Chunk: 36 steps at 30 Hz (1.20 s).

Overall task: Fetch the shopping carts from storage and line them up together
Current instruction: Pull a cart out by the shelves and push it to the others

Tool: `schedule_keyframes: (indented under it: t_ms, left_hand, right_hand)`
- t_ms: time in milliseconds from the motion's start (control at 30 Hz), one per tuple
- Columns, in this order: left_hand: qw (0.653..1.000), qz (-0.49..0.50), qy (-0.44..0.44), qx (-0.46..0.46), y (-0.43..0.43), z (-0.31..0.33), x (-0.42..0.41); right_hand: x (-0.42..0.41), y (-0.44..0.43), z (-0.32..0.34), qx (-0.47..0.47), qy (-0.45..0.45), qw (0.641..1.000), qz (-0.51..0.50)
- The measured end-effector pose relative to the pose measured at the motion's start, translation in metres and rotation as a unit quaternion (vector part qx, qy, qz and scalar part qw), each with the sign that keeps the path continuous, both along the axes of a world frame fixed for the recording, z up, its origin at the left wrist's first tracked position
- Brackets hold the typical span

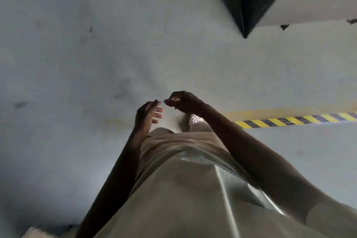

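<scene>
No carts are seen; left hand is held loosely open and empty, right hand just beside it is curled, nothing gripped, presumably in transit to storage.

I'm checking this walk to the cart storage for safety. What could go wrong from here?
The dark pillar corner juts into the path just ahead; with the view aimed at the floor, the person might clip it. The yellow-and-black hazard strip on the floor may mark an edge or step, so a foot could catch there. The left hand and right hand hold nothing, and no cart is in view yet.
</scene>
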<state>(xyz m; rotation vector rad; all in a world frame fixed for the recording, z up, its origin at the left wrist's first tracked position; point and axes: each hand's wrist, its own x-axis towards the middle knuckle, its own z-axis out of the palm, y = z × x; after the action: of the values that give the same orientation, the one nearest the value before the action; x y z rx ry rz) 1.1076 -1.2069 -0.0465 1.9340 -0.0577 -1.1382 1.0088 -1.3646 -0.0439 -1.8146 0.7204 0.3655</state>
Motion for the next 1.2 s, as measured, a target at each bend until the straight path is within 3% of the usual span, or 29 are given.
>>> schedule_keyframes:
  t_ms: [233,467,733,933,1067,1200]
  left_hand:
    - [0.976,0.206,-0.025,-0.071,-0.073,0.012,0.157]
    - [0.972,0.211,-0.040,-0.100,-0.167,-0.001,0.407]
    - [0.970,0.193,-0.077,-0.125,-0.271,0.069,0.687]
    - [0.979,0.163,-0.054,-0.106,-0.357,0.045,0.837]
    - [0.976,0.199,-0.031,-0.088,-0.416,0.022,0.940]
    - [0.969,0.232,-0.022,-0.081,-0.487,0.035,1.052]
  right_hand:
    - [0.192,-0.095,0.022,0.083,0.004,0.996,-0.043]
    - [0.415,-0.182,0.022,0.074,0.056,0.994,-0.054]
    - [0.642,-0.296,0.087,0.096,-0.016,0.979,-0.180]
    - [0.792,-0.387,0.043,0.159,0.043,0.951,-0.260]
    - [0.912,-0.464,0.012,0.199,0.078,0.948,-0.236]
    - [1.057,-0.558,0.035,0.173,0.027,0.955,-0.240]
